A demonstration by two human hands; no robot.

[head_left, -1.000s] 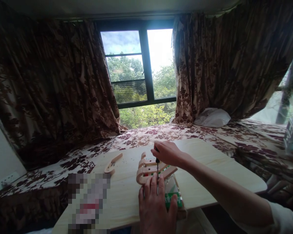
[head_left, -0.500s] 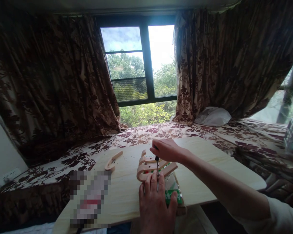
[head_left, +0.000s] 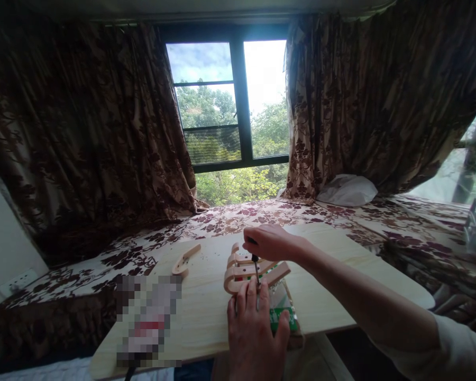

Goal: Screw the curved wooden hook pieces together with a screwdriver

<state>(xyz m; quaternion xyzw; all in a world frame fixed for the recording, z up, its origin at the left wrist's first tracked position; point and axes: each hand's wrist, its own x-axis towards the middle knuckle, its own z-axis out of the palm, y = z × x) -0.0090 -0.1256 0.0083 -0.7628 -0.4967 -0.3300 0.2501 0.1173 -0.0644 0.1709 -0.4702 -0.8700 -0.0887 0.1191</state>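
My right hand (head_left: pixel 273 242) is closed around the black handle of a screwdriver (head_left: pixel 256 264). The screwdriver stands nearly upright, its thin shaft running down to the nearest of several curved wooden hooks (head_left: pixel 232 286). Over the lower edge of that hook lie the outstretched fingers of my left hand (head_left: pixel 255 325); the screwdriver's tip and any screw are hidden by them. Under the hooks is a flat green and white packet (head_left: pixel 282 316), partly covered by my left hand. Another curved wooden hook (head_left: pixel 182 263) rests apart on the left, with small dark bits about it.
All of this is on a pale wooden board table (head_left: pixel 202 323). A blurred-out object (head_left: pixel 153 323) with a dark cord lies at its left. Behind are a flower-patterned cover (head_left: pixel 238 214), a white plastic bag (head_left: pixel 347 190), curtains (head_left: pixel 111 132) and a window (head_left: pixel 243 106).
The view has shifted very slightly. My right hand has turned a little on the screwdriver, more of whose black handle now shows. My left hand keeps its place on the hook.
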